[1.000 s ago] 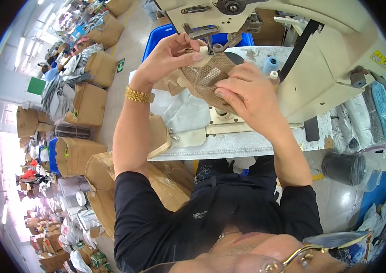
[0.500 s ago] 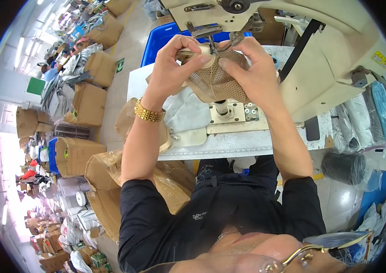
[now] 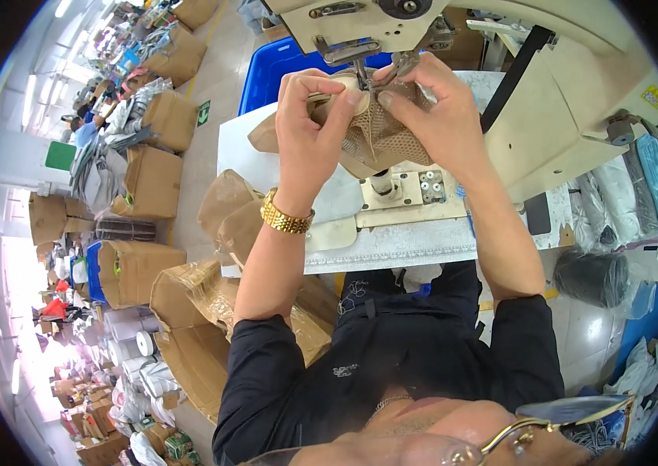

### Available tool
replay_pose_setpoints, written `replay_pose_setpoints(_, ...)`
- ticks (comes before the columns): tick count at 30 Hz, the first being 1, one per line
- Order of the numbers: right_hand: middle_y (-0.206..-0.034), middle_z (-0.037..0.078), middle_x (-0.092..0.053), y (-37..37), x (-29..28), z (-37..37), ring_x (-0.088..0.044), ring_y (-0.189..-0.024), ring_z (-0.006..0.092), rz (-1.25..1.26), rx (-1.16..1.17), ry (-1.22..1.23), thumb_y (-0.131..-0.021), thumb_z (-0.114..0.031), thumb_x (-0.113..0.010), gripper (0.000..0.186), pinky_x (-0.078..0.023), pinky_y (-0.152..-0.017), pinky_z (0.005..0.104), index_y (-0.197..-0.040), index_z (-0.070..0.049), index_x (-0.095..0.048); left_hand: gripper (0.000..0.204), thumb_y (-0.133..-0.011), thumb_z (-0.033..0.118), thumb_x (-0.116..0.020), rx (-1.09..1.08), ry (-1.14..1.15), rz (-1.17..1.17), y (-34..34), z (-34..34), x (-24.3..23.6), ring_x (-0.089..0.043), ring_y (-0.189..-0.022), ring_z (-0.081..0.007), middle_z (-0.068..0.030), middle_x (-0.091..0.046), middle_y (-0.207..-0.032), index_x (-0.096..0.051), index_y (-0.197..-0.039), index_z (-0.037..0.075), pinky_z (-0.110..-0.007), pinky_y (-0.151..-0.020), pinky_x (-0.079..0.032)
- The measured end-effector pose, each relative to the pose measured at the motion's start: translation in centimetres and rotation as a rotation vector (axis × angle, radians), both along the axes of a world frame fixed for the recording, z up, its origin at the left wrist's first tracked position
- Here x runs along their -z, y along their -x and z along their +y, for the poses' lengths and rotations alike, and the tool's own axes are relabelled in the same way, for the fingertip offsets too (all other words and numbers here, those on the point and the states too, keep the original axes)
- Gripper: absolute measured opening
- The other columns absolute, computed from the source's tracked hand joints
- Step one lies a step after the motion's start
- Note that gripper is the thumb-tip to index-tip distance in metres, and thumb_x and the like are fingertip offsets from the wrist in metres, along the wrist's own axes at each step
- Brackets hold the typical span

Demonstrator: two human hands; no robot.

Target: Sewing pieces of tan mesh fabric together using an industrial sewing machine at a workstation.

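Both hands pinch a tan mesh-and-fabric shoe upper piece [image 3: 375, 132] directly under the cream sewing machine's needle head [image 3: 360, 31]. Left hand [image 3: 309, 116] grip and right hand [image 3: 430, 116] grip meet fingertip to fingertip, piece between, above the tabletop [image 3: 414, 241].

Needle [image 3: 361, 75] perhaps behind fingers [image 3: 342, 109]

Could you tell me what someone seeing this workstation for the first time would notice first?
The eye goes to the top centre, where the left hand and right hand pinch a tan mesh piece right under the head of a cream sewing machine. A gold watch shines on the left wrist. Behind the hands sits a blue bin, and cardboard boxes crowd the floor to the left.
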State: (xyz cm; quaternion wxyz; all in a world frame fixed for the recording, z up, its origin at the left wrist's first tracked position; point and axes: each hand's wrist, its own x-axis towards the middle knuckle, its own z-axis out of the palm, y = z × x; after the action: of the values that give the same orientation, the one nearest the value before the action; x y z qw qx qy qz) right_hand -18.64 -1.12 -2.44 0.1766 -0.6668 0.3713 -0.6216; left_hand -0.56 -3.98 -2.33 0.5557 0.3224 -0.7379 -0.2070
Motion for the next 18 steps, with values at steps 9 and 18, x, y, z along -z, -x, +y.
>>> replay_pose_setpoints(9, -0.108, 0.006, -0.061, 1.8, -0.7, 0.4, -0.058, -0.103, 0.0168, 0.084, -0.161, -0.091, -0.081, 0.000, -0.061, 0.024, -0.044, -0.091, 0.0293, -0.104, -0.001, -0.067, 0.017, -0.085, 0.011, -0.071, -0.162, 0.094, 0.068, 1.6, 0.8, 0.7, -0.053, -0.091, -0.0236, -0.0104, -0.058, -0.095, -0.057, -0.091, 0.003, -0.035, -0.079, -0.044)
replay_pose_setpoints(18, -0.107, 0.013, -0.061, 2.2, -0.4, 0.0, -0.058, -0.105, 0.0256, 0.146, -0.086, -0.056, -0.079, -0.008, -0.062, 0.024, -0.046, -0.089, 0.0337, -0.101, 0.001, -0.068, 0.016, -0.084, 0.011, -0.071, -0.232, 0.146, 0.090, 2.3, 0.7, 0.8, -0.052, -0.092, -0.0248, -0.0111, -0.059, -0.093, -0.058, -0.089, 0.002, -0.036, -0.080, -0.043)
